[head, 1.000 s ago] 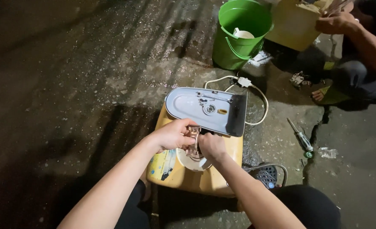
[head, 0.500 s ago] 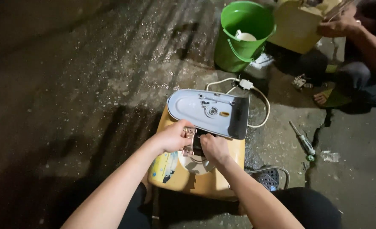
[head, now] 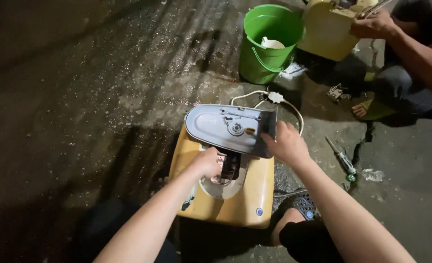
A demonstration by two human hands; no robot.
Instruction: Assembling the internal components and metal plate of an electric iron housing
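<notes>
On the yellow casing (head: 247,199), left hand (head: 207,164) gripped the black part (head: 230,165); right hand (head: 286,143), at three o'clock, steadied the grey cover (head: 220,127).

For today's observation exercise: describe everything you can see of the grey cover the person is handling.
The grey cover looks like moulded plastic, rounded at its left end and cut square at the right, with a small round fitting near its middle. It rests tilted over the yellow housing. The right hand grips its right edge; the left hand works just beneath it.

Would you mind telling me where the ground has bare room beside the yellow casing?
The concrete left of the yellow casing is bare up to the green bucket. Its right is crowded: white cord, screwdriver, a sandal.
</notes>
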